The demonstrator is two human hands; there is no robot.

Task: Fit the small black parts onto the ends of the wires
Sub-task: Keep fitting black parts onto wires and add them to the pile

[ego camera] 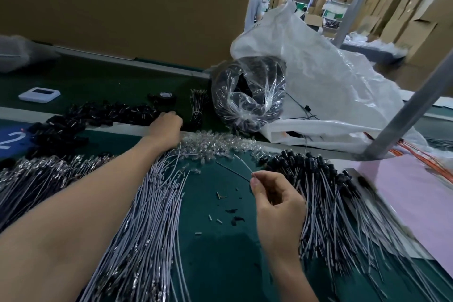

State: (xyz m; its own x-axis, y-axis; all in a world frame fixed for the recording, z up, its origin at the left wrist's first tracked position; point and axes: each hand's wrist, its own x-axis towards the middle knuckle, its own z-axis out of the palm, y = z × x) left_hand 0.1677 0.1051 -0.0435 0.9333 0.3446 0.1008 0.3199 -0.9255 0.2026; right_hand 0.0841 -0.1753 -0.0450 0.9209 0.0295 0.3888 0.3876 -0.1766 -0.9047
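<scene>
Head view shows your right hand pinching one thin wire between thumb and forefinger, its free end raised above the bench. Your left hand reaches into the pile of small black parts; its fingertips are hidden, so whether it holds one I cannot tell. Groping blind, you may lift several, and the limp wire end may sag

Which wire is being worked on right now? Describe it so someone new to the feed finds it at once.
Start at the green table, in the gap between the wide fan of white wires and the bundle with black ends on the right. There the right hand pinches one wire at its fingertips. It alone is held up singly, while all the others lie in heaps.
</scene>
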